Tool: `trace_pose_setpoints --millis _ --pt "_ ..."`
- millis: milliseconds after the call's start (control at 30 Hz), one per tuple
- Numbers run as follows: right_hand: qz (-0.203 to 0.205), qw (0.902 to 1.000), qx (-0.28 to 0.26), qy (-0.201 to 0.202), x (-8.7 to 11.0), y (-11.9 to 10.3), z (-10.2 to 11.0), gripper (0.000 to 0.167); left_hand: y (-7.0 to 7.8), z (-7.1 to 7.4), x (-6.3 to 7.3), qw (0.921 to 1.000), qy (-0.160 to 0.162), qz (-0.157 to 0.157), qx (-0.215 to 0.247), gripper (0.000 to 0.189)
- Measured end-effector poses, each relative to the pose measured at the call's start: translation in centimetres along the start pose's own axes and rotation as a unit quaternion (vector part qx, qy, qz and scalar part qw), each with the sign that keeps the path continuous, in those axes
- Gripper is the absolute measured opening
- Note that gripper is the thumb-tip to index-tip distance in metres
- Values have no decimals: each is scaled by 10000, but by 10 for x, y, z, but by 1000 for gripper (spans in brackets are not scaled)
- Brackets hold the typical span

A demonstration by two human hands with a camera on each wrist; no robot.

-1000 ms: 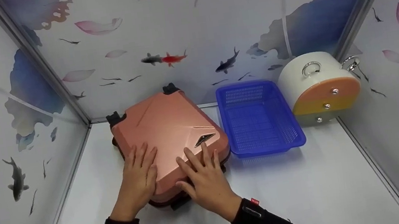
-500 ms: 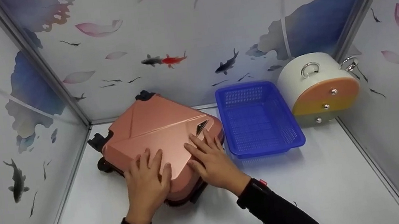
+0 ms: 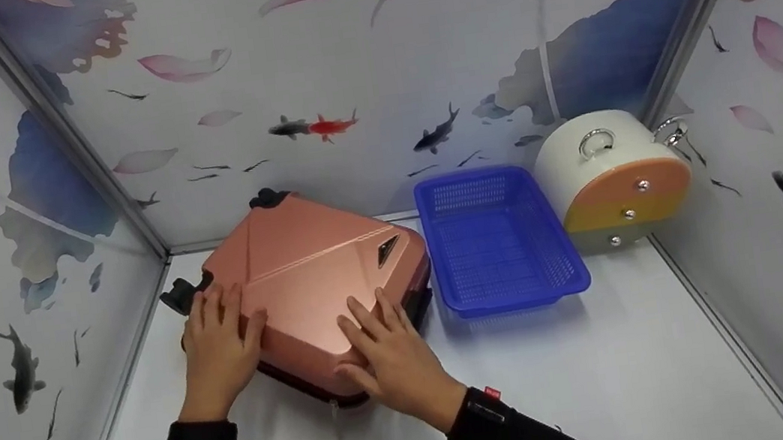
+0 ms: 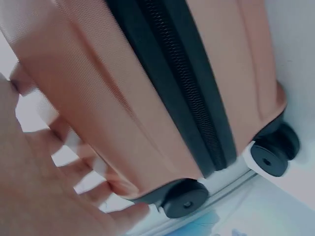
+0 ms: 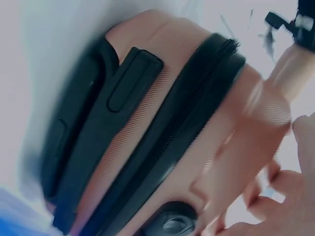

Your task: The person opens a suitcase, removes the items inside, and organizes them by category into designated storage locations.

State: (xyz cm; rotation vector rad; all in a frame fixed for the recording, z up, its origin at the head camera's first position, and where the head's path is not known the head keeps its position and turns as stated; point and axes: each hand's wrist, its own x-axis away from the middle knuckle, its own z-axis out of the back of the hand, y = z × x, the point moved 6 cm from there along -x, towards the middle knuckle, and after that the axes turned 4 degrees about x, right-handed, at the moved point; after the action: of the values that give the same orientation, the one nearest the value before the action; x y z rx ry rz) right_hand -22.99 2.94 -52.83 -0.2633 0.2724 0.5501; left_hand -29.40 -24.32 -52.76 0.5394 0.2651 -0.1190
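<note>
A rose-gold hard-shell suitcase lies flat and askew on the white table, its black wheels toward the back left. My left hand rests with straight fingers on its left edge, close to a wheel. On the front right edge, below the dark badge, my right hand rests with fingers spread. The left wrist view shows the black zip and side wheels. In the right wrist view, a black carry handle lines the suitcase's side.
A blue plastic basket stands just right of the suitcase. Beside it at the back right is a white rounded container with orange, yellow and green drawer fronts. Patterned walls enclose the table at the back and sides.
The suitcase has turned anticlockwise, its wheeled end swinging left and nearer. My left hand has slid left along the edge toward the wheel. My right hand has shifted along the front right side.
</note>
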Motion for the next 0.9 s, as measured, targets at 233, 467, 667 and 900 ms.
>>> trace_pose_setpoints --millis 233,467,667,900 --pt "-337 9951 -920 -137 -10 40 -4 68 22 -12 27 9961 625 -8 -615 84" --pt "-703 9859 -1499 -257 -20 63 0 61 38 -22 47 9898 553 3 -1311 107" --pt "-796 9815 -1681 -457 -25 68 1 71 45 -13 51 9891 850 -227 -1178 97" --pt "-734 9815 -1702 -485 -29 68 2 82 66 -6 52 9871 1384 -434 -674 65"
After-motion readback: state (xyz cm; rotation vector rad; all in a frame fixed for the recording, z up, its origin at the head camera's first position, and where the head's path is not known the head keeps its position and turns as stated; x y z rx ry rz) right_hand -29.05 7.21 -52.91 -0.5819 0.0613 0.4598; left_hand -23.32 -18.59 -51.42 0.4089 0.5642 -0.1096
